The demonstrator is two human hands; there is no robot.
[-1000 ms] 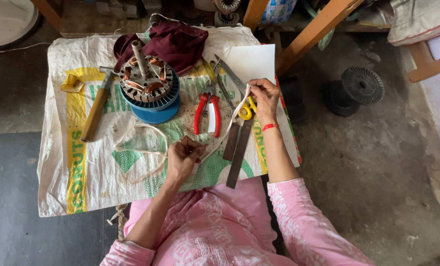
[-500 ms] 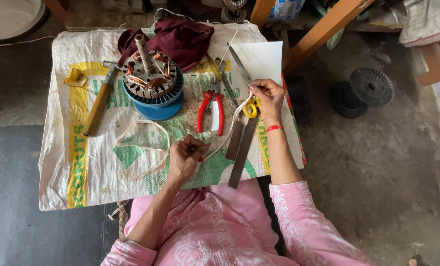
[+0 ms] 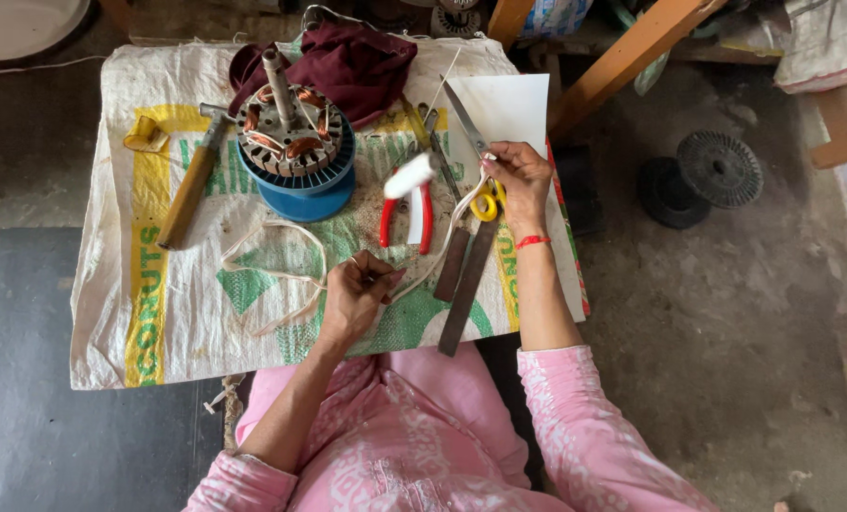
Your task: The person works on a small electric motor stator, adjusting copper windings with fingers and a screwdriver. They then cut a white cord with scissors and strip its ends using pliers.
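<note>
Two hands are working: right hand (image 3: 518, 180), at 2 o'clock, is gripping yellow-handled scissors (image 3: 475, 166); left hand (image 3: 357, 299) is pinching white cord (image 3: 281, 261) at centre. Cutting apparently not yet done.

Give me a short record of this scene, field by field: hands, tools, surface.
left hand: pinches white cord
right hand: grips yellow-handled scissors, blades pointing away
surface: woven sack
motor stator: with copper windings, on blue base
hammer: left of stator
pliers: red-handled, between the hands
flat files: two, under the right wrist
</note>
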